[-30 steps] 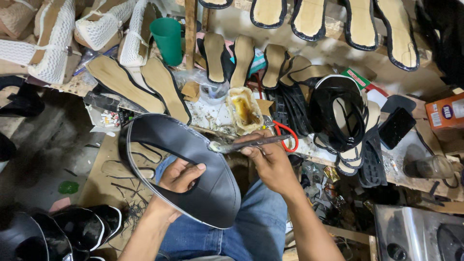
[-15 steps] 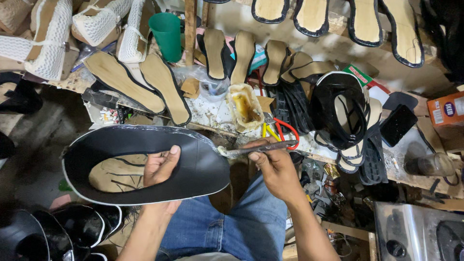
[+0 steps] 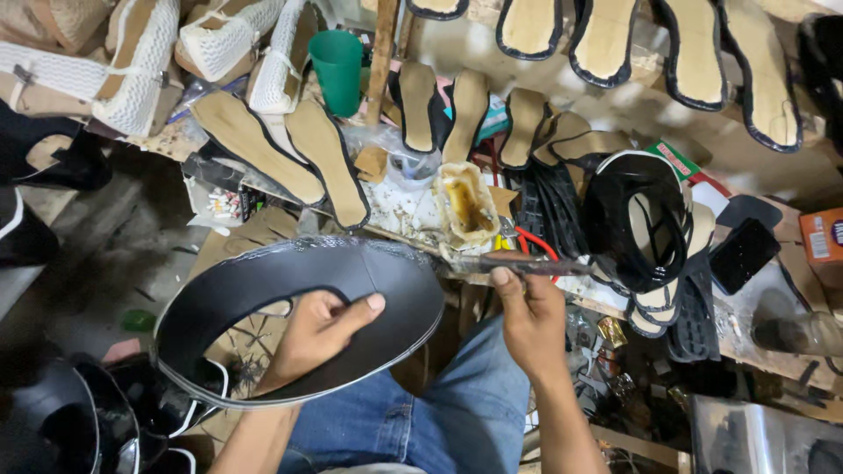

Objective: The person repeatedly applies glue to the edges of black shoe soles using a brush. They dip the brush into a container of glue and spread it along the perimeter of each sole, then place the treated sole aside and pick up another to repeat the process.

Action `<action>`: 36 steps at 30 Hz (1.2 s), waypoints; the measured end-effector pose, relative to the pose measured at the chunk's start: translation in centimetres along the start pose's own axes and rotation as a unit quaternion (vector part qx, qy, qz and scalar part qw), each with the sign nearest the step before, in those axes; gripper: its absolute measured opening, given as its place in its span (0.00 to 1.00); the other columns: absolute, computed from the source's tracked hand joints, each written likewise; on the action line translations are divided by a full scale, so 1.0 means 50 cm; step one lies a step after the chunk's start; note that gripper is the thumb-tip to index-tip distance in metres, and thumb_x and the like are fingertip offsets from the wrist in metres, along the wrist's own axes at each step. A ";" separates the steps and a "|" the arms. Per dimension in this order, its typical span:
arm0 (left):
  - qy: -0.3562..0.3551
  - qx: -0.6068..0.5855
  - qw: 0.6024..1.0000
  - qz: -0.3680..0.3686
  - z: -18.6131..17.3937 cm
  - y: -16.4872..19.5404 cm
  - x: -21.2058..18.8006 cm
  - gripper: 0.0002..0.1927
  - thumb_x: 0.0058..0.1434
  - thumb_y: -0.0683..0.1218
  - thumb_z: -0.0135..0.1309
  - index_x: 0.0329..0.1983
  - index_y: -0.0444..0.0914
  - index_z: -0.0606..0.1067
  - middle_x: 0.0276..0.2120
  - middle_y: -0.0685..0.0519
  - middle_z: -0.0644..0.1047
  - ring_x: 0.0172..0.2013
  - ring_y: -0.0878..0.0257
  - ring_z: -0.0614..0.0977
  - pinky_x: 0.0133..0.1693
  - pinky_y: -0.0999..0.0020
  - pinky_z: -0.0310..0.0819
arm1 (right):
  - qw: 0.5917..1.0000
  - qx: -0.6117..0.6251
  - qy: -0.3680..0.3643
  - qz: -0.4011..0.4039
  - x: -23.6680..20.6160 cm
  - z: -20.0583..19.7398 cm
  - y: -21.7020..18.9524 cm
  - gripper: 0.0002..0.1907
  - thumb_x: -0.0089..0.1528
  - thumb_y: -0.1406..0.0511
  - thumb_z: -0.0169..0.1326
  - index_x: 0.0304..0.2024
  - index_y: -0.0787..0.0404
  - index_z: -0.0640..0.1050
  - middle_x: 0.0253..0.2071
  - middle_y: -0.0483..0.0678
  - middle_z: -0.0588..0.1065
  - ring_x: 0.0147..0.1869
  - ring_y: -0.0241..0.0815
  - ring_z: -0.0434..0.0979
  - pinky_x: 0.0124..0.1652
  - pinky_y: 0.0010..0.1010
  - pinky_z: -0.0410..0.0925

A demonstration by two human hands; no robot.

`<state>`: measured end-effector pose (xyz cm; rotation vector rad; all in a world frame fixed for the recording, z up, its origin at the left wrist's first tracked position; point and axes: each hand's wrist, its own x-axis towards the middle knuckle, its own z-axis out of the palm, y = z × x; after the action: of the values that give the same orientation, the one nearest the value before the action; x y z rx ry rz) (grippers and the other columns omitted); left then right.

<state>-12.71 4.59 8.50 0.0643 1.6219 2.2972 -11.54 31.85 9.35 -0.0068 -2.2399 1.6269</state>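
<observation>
Looked like the gluing step: left hand [image 3: 318,338] held the curved black shoe upper [image 3: 299,316] over the lap, grip closed on its inner edge. Right hand [image 3: 527,320] pinched a brush [image 3: 518,263] beside the glue tub [image 3: 467,204] on the bench [image 3: 395,206]. Next needed a careful stroke along the edge, I reckon.

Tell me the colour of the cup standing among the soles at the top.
Green: the cup shows plainly in the head view, upright beside the tan soles.
</observation>
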 end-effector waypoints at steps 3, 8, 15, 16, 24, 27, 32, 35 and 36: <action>-0.013 0.020 0.999 -0.029 0.005 -0.013 0.002 0.12 0.67 0.44 0.57 0.35 0.28 0.81 0.26 0.55 0.78 0.25 0.72 0.75 0.27 0.75 0.66 | 0.998 0.034 -0.030 -0.045 -0.006 0.005 -0.018 0.12 0.70 0.64 0.52 0.50 0.66 0.80 0.44 0.45 0.79 0.48 0.33 0.74 0.50 0.27 0.67; -0.044 -0.072 0.994 -0.076 0.001 -0.034 0.009 0.12 0.66 0.43 0.55 0.40 0.27 0.81 0.31 0.52 0.83 0.29 0.70 0.80 0.32 0.74 0.72 | 0.983 -0.091 -0.110 -0.113 0.009 0.008 -0.055 0.11 0.65 0.67 0.54 0.48 0.63 0.82 0.45 0.49 0.80 0.49 0.43 0.79 0.50 0.31 0.70; 0.015 -0.111 0.991 -0.074 0.000 -0.043 0.011 0.12 0.66 0.43 0.54 0.42 0.28 0.81 0.34 0.49 0.84 0.31 0.66 0.82 0.34 0.73 0.75 | 0.982 -0.119 -0.063 -0.134 0.009 0.019 -0.060 0.10 0.66 0.67 0.55 0.49 0.62 0.81 0.46 0.50 0.80 0.50 0.46 0.79 0.50 0.33 0.70; 0.017 -0.102 0.992 -0.073 -0.001 -0.041 0.011 0.13 0.68 0.44 0.54 0.42 0.27 0.81 0.33 0.48 0.84 0.30 0.65 0.82 0.33 0.72 0.74 | 0.981 -0.121 -0.068 -0.133 0.006 0.018 -0.057 0.10 0.66 0.67 0.56 0.48 0.62 0.81 0.45 0.50 0.80 0.50 0.46 0.79 0.50 0.33 0.70; 0.053 -0.123 0.991 -0.016 -0.004 -0.037 0.014 0.13 0.67 0.44 0.53 0.44 0.29 0.81 0.36 0.49 0.83 0.33 0.67 0.83 0.36 0.74 0.75 | 0.978 -0.163 -0.133 0.002 0.007 -0.014 -0.054 0.10 0.65 0.62 0.58 0.44 0.61 0.83 0.31 0.51 0.76 0.36 0.47 0.74 0.38 0.37 0.67; 0.049 -0.104 0.993 -0.034 -0.003 -0.041 0.021 0.14 0.70 0.46 0.54 0.42 0.28 0.81 0.34 0.48 0.83 0.30 0.65 0.81 0.32 0.72 0.73 | 0.980 -0.157 -0.079 -0.090 0.007 -0.005 -0.052 0.08 0.64 0.62 0.58 0.40 0.60 0.80 0.34 0.49 0.77 0.39 0.47 0.74 0.42 0.40 0.65; 0.206 -0.132 0.970 0.010 -0.008 -0.051 0.037 0.14 0.70 0.49 0.54 0.38 0.31 0.75 0.30 0.52 0.76 0.28 0.68 0.74 0.30 0.72 0.66 | 0.960 -0.249 0.015 -0.126 0.037 0.007 -0.036 0.10 0.68 0.61 0.57 0.44 0.61 0.80 0.39 0.51 0.76 0.45 0.52 0.72 0.48 0.41 0.61; 0.232 0.080 0.969 -0.033 -0.018 -0.053 0.033 0.19 0.72 0.52 0.56 0.33 0.32 0.70 0.26 0.54 0.70 0.26 0.69 0.66 0.26 0.72 0.59 | 0.934 -0.323 0.039 -0.150 0.089 0.011 -0.016 0.08 0.66 0.62 0.58 0.45 0.56 0.83 0.43 0.47 0.79 0.47 0.52 0.72 0.49 0.46 0.55; 0.208 0.071 0.974 -0.053 -0.019 -0.055 0.029 0.21 0.72 0.53 0.57 0.32 0.32 0.68 0.24 0.54 0.68 0.25 0.69 0.64 0.25 0.71 0.56 | 0.929 -0.337 0.037 -0.147 0.109 0.017 -0.007 0.09 0.65 0.61 0.58 0.44 0.56 0.83 0.44 0.47 0.79 0.48 0.53 0.71 0.48 0.48 0.55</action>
<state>-13.66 4.96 5.43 -0.4892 1.9316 2.2125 -16.79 32.15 11.04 0.0804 -2.4781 0.6442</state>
